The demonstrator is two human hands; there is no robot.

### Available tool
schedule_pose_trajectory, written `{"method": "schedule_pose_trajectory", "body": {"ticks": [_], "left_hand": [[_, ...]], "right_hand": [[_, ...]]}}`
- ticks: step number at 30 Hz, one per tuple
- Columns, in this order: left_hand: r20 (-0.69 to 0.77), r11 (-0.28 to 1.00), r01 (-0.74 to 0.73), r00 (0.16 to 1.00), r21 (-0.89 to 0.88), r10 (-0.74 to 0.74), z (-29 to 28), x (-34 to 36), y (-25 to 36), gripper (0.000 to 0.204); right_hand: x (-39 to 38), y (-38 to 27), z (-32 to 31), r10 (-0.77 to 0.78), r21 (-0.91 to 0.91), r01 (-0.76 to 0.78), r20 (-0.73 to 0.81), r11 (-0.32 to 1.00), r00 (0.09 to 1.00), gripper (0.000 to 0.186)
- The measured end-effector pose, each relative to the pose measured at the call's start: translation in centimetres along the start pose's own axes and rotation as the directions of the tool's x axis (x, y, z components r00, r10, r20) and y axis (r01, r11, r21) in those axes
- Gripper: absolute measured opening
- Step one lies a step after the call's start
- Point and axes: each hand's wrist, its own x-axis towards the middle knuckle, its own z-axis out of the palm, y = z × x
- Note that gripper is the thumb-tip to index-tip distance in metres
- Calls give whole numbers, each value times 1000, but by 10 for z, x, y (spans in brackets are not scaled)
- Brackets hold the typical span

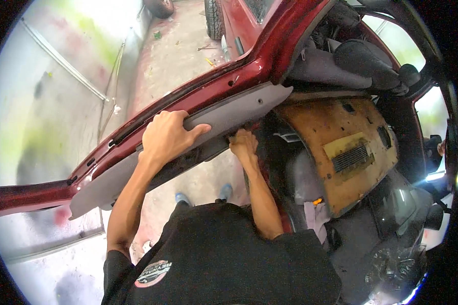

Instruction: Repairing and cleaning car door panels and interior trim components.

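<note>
A: Obs. Long grey plastic trim panel [229,114] lies along the dark red painted car body frame [137,124], running from lower left up to the roof corner. Left hand [165,134] is flat over its upper edge, fingers wrapped across the top, thumb out along the face.

B: Right hand [244,145]?

A: Under the panel's lower edge, fingers curled up behind it. Whether that grip is pinching the edge or only pressing on it, cannot tell; fingertips are hidden.

B: Cabin?

A: Brown fibrous headliner board [341,147] with a vent grille sits inside, apart from both hands. Dark seat [361,63] above it.

B: Handling advice?

A: Judgement: keep the left palm steadying the panel against the frame, work the right fingers close to 1 fixing at a time, and avoid bending the long plastic mid-span.
</note>
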Motion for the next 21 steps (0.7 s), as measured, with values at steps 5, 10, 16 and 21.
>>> {"method": "schedule_pose_trajectory", "body": {"ticks": [5,10,16,21], "left_hand": [[135,997,68,989,-48,-61,2,4,-14,75],[129,992,59,991,-110,-45,-2,2,-28,75],[120,985,83,991,-151,-65,-8,3,-35,75],[128,984,77,990,-159,-57,-3,2,-42,74]], "right_hand": [[-4,16,9,-249,-198,268,118,943,961,33],[-3,17,25,-266,-57,260,-173,964,948,25],[-5,13,27,-258,63,271,-155,961,953,18],[1,26,41,-484,-85,477,-206,874,850,14]]}}
